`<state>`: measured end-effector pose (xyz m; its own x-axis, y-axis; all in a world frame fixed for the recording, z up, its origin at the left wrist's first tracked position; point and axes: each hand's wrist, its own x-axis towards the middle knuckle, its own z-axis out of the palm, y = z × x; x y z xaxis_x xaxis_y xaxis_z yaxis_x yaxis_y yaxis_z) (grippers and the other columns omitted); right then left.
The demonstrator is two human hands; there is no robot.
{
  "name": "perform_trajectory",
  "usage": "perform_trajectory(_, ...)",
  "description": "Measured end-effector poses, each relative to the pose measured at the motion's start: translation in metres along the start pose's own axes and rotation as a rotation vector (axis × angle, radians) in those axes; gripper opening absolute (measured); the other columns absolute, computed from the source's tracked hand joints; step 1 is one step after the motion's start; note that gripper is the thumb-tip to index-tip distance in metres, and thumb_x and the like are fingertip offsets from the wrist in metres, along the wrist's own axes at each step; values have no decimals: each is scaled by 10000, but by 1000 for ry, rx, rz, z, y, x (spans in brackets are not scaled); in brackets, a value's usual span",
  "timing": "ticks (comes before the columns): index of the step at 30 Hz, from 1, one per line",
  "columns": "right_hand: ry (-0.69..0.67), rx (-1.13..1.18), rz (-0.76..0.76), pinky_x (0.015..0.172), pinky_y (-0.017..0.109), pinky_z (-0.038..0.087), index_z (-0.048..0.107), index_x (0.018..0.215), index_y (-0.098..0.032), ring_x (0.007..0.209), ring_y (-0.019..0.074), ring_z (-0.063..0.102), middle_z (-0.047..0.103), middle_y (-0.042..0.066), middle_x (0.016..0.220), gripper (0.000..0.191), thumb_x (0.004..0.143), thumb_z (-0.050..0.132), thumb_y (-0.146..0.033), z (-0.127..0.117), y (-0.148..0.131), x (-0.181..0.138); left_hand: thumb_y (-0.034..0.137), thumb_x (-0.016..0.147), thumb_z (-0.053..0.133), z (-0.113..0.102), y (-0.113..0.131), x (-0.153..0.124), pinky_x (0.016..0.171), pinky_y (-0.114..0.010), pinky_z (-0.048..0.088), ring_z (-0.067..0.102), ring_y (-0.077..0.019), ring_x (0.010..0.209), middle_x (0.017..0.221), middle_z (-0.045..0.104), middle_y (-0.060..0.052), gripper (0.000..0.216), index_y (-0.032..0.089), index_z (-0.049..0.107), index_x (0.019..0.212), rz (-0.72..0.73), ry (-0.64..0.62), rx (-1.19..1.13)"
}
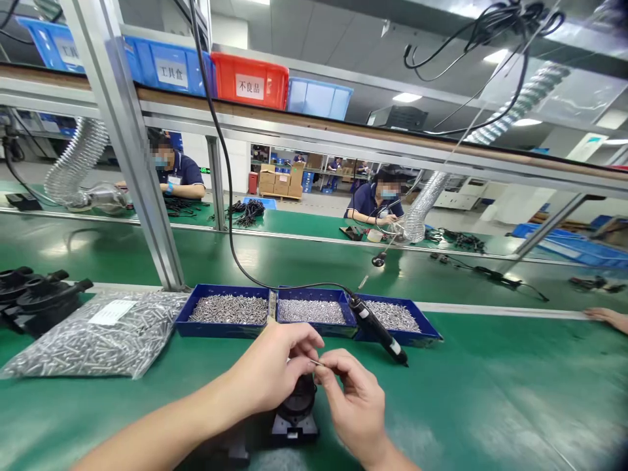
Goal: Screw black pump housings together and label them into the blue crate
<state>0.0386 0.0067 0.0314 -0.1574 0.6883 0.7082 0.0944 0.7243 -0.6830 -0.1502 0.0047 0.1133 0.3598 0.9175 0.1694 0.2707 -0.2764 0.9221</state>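
My left hand [267, 366] and my right hand [354, 402] meet above a black round part [298, 400]. Between their fingertips is a small, thin metal screw [315, 362], which the fingers of both hands pinch; its ends are mostly covered. The black part rests on a dark fixture [294, 430] on the green bench, and my left hand hides its top. Just beyond the hands, a black electric screwdriver [377, 330] leans over the right-hand blue screw bin [426, 335], its cord running up to the left.
Two more blue bins, the left one [216, 329] and the middle one [314, 327], hold small metal fasteners. A clear bag of screws [105, 337] and black housings [44, 297] lie at left. A co-worker's hand [608, 318] rests at the right edge.
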Motion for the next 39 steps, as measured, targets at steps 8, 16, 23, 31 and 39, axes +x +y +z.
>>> perform_trajectory(8, 22, -75, -179, 716, 254, 579, 728, 1052, -201, 796, 159, 696, 712, 31, 895, 192, 1012, 668, -23, -3, -4, 2, 127, 895, 719, 3, -1, -6, 964, -333, 581, 796, -229, 977, 1025, 839, -26, 355, 173, 768, 1243, -21, -1, 25)
perform_trajectory(16, 0, -116, -309, 763, 287, 601, 766, 1182, -196, 906, 188, 702, 704, 82, 1040, 282, 1005, 674, 4, -10, -4, 7, 137, 919, 681, -4, -6, -9, 829, -295, 562, 743, -193, 861, 943, 795, 17, 391, 224, 703, 1300, 43, 24, 152)
perform_trajectory(23, -487, -440, -673, 678, 361, 524, 740, 1065, -155, 852, 232, 630, 684, 116, 1016, 279, 1091, 472, -80, -25, -15, 12, 154, 930, 646, -52, 7, -21, 834, -311, 536, 730, -205, 898, 960, 778, 17, 451, 230, 613, 1373, -74, -75, 305)
perform_trajectory(31, -590, -498, -658, 741, 407, 565, 725, 1155, -164, 960, 265, 628, 675, 148, 1172, 253, 1103, 481, -121, -26, -15, 11, 164, 891, 675, -67, 9, -28, 848, -322, 534, 738, -213, 926, 995, 789, 24, 576, 244, 559, 1450, -140, -156, 304)
perform_trajectory(39, -202, -145, -227, 759, 362, 591, 754, 1112, -182, 919, 236, 653, 644, 102, 1052, 145, 972, 733, -151, 4, -21, 13, 146, 901, 637, -50, 18, -41, 864, -329, 523, 714, -218, 938, 998, 761, 11, 582, 257, 525, 1461, -89, -210, 313)
